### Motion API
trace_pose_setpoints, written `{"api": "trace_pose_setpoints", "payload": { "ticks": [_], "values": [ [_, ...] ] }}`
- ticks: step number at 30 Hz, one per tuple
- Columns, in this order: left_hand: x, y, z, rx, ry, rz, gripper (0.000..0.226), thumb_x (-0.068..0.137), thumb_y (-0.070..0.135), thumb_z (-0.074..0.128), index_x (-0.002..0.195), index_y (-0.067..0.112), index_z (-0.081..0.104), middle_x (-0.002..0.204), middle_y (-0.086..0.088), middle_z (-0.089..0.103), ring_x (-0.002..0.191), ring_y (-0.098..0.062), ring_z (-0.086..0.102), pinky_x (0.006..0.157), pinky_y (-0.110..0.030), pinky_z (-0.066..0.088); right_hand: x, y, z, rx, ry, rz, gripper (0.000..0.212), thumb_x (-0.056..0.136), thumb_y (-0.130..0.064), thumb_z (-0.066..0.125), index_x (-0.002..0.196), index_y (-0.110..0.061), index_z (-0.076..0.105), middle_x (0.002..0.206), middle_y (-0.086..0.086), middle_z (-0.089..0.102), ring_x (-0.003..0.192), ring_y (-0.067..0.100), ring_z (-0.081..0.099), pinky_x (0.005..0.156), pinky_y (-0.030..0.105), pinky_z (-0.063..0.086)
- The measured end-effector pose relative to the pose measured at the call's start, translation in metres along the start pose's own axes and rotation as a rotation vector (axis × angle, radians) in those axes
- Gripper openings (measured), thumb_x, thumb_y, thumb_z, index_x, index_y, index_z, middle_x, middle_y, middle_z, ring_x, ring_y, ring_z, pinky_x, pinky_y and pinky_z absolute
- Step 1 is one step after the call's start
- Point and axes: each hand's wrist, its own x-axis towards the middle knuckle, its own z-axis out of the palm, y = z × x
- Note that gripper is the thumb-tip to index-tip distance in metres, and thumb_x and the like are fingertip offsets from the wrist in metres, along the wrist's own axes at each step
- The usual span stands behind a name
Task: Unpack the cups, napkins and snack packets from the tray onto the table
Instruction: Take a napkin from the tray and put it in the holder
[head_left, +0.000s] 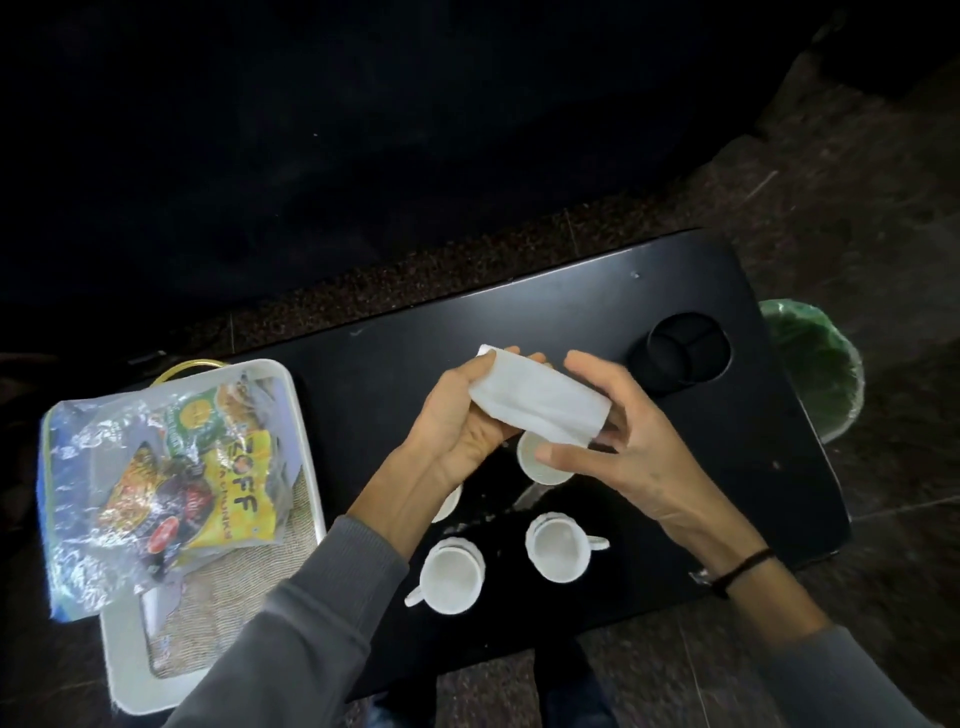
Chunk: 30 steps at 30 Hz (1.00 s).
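Note:
A folded white napkin (540, 397) is held above the black table (597, 312) between both hands. My left hand (462, 415) grips its left end, and my right hand (618, 441) curls round its right end. Below them stand several white cups: one (543, 462) partly hidden under the napkin, one (451, 574) at the front left, one (557, 546) at the front right, and another (449, 504) mostly covered by my left wrist. The white tray (130, 675) at the left holds colourful snack packets (228, 499) under a clear plastic bag (88, 467).
A round black cup holder (680, 358) is set into the table's far right. A bin with a green liner (815, 369) stands past the table's right edge. A woven mat (228, 613) lines the tray. The surroundings are dark floor.

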Motion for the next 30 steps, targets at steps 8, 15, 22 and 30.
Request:
{"api": "trace_pose_setpoints", "payload": {
  "ticks": [8,15,22,30],
  "values": [
    [0.018,-0.012,0.03,-0.104,0.007,-0.05,0.036,0.106,0.015,0.048,0.141,0.018,0.052,0.134,-0.028,0.065,0.111,-0.042,0.07,0.075,-0.058,0.062,0.004,0.01,-0.045,0.353,0.005,0.001,0.055,0.081,-0.014,0.067,0.133,-0.032,0.065,0.138,-0.008,0.067,0.125,0.012,0.065,0.083,0.027,0.06],
    [0.028,-0.024,0.05,0.032,0.003,-0.073,0.023,0.102,0.026,0.058,0.118,0.012,0.066,0.106,-0.019,0.078,0.101,-0.036,0.075,0.084,-0.058,0.061,0.01,0.024,-0.058,0.302,0.23,0.039,0.027,0.096,-0.011,0.071,0.118,-0.025,0.073,0.119,-0.001,0.076,0.112,0.018,0.073,0.088,0.035,0.063],
    [0.036,-0.041,0.065,0.278,0.117,-0.033,0.047,0.098,0.046,0.059,0.123,0.008,0.07,0.114,-0.013,0.077,0.102,-0.029,0.076,0.073,-0.044,0.065,0.001,0.027,-0.089,0.274,0.46,0.057,0.031,0.091,-0.003,0.074,0.087,-0.032,0.084,0.093,-0.002,0.083,0.091,0.014,0.079,0.082,0.031,0.065],
    [0.044,-0.042,0.1,0.617,0.155,0.102,0.023,0.102,0.025,0.057,0.116,0.013,0.072,0.097,-0.003,0.082,0.078,-0.018,0.079,0.058,-0.026,0.061,-0.002,0.002,-0.147,-0.242,0.612,0.01,0.041,0.086,0.0,0.055,0.093,-0.031,0.08,0.072,-0.018,0.074,0.056,0.002,0.057,0.048,0.005,0.039]
  ]
}}
